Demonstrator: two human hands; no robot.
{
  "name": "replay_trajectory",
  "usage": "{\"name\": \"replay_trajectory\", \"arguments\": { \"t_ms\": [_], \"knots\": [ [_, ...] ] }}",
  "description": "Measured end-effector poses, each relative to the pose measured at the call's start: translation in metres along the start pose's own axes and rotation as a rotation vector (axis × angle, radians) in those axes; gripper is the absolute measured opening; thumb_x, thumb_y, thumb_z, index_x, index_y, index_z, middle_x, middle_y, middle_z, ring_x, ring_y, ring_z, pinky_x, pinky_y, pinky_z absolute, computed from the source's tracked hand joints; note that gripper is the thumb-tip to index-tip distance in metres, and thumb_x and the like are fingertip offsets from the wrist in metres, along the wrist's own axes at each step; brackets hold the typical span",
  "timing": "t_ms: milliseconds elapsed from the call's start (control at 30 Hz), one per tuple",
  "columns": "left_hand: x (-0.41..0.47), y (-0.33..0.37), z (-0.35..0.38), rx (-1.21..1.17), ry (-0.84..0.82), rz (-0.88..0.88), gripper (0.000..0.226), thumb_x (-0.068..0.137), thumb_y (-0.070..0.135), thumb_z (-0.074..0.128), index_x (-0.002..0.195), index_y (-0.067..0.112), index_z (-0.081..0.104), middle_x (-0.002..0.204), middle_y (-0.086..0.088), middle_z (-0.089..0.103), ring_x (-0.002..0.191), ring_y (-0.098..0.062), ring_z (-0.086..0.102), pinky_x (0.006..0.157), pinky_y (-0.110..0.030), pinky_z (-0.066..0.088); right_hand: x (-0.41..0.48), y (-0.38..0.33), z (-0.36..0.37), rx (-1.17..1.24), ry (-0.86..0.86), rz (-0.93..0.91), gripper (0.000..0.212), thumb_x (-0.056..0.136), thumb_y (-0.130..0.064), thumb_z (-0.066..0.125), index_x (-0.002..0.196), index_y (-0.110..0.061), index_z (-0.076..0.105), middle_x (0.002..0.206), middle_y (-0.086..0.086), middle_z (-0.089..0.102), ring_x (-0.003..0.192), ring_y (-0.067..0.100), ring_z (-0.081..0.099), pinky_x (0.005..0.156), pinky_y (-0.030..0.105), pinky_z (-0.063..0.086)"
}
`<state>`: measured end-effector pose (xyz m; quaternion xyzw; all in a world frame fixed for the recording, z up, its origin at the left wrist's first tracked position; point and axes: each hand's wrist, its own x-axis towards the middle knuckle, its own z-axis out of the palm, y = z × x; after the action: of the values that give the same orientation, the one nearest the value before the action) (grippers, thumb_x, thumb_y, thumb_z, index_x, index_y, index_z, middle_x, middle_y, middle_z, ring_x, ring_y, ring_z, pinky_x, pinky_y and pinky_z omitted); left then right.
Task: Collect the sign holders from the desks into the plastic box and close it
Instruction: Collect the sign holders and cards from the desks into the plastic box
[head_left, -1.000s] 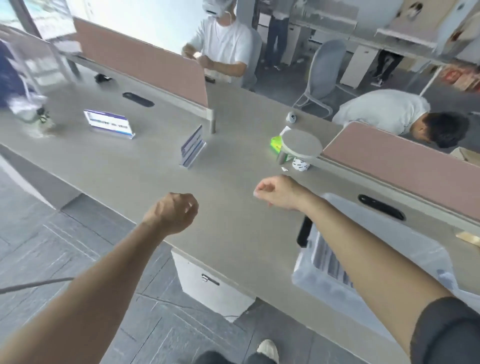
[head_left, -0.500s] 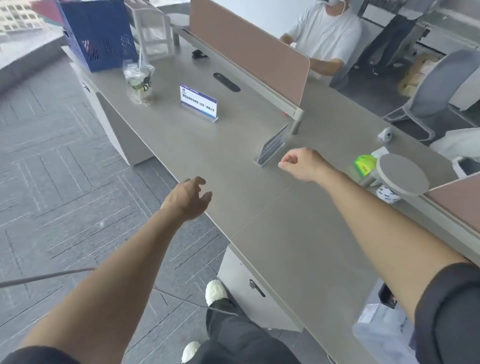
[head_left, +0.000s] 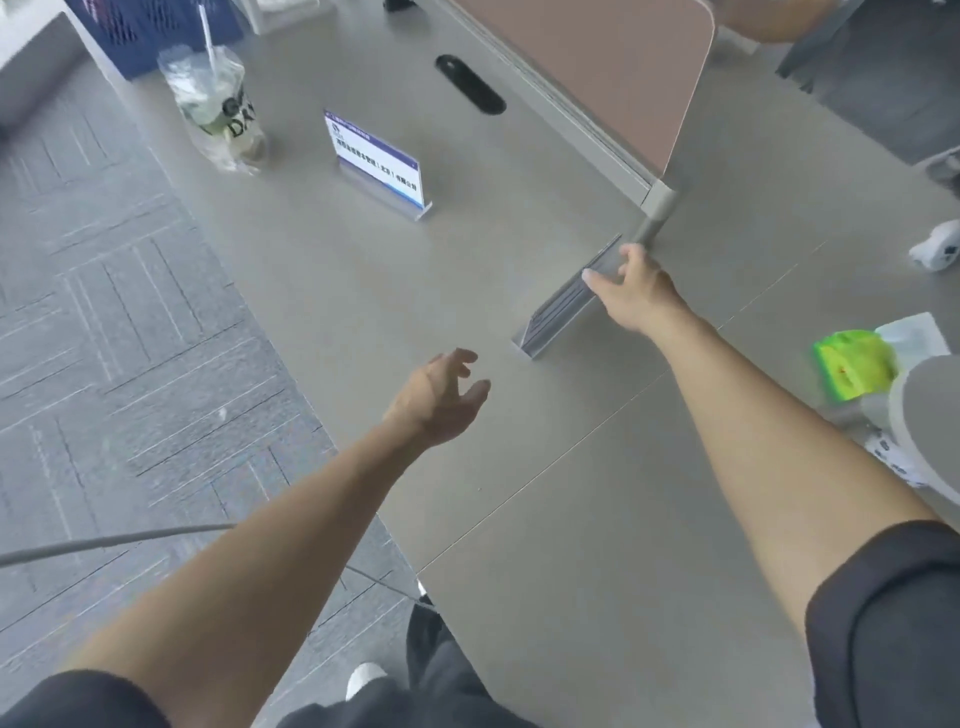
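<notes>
Both arms are bare and reach up from the bottom of the frame, with dark sleeves near the shoulders. The left hand (head_left: 439, 397) is in the middle, fingers loosely curled and apart, holding nothing. The right hand (head_left: 631, 291) is stretched further, right of center, fingers spread wide.

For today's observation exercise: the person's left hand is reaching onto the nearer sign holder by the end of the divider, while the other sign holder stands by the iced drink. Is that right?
Not quite. In the head view, the right hand reaches onto the nearer sign holder; the left hand hovers open, empty. The other sign holder does stand by the iced drink.
</notes>
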<state>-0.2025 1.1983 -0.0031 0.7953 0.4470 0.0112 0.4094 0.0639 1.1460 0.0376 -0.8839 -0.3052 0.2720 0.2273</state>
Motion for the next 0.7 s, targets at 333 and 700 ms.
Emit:
{"name": "replay_trajectory", "arguments": {
  "t_ms": [333, 700],
  "knots": [
    [0.095, 0.053, 0.061, -0.042, 0.031, -0.093, 0.053, 0.091, 0.038, 0.057, 0.139, 0.020, 0.043, 0.134, 0.000, 0.056, 0.119, -0.020, 0.054, 0.096, -0.035, 0.046, 0.109, 0.020, 0.028, 0.233, -0.006, 0.057, 0.079, 0.097, -0.044, 0.047, 0.155, -0.007, 0.008, 0.162, 0.011, 0.018, 0.147, 0.026, 0.023, 0.115, 0.033, 0.021],
    [0.084, 0.075, 0.065, 0.054, 0.189, -0.028, 0.023, 0.094, 0.018, 0.047, 0.071, 0.012, 0.048, 0.052, -0.002, 0.039, 0.060, -0.035, 0.038, 0.053, -0.030, 0.030, 0.093, 0.035, 0.025, 0.370, -0.006, 0.082, 0.063, 0.093, -0.041, 0.056, 0.144, -0.014, 0.030, 0.144, 0.002, 0.042, 0.129, 0.022, 0.044, 0.093, 0.024, 0.032]
  ]
}}
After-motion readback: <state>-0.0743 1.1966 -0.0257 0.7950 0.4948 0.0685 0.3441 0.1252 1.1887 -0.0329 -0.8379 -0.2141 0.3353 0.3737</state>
